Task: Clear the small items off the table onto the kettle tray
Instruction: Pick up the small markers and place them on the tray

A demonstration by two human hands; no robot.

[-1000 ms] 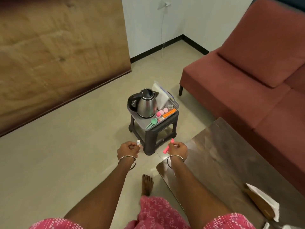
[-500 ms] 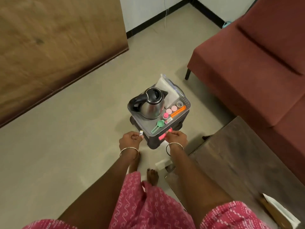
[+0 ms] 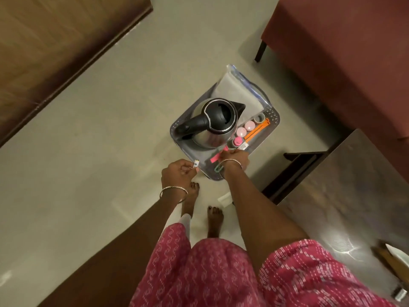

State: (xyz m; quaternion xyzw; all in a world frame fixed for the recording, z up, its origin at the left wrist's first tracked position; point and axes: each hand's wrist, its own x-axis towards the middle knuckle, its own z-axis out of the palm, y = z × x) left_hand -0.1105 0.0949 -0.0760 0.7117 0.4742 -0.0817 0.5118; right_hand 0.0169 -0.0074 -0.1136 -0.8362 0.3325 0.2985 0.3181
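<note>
A steel kettle with a black lid stands on a grey tray. My right hand is over the tray's near part and holds a pink marker. Just left of the tray's near corner, my left hand pinches a small white item. On the tray lie pink caps, an orange stick, a grey tape roll, a green spoon partly hidden by my wrist, and a clear plastic bag.
A dark wooden table stands at the right, with a paper packet near its close end. A maroon sofa fills the upper right. A wooden panel lies at the upper left. My bare feet stand beside a white scrap.
I have stepped closer to the tray, which now sits right below me. My right hand has moved forward with the pink marker over the tray. My left hand stays at its corner.
</note>
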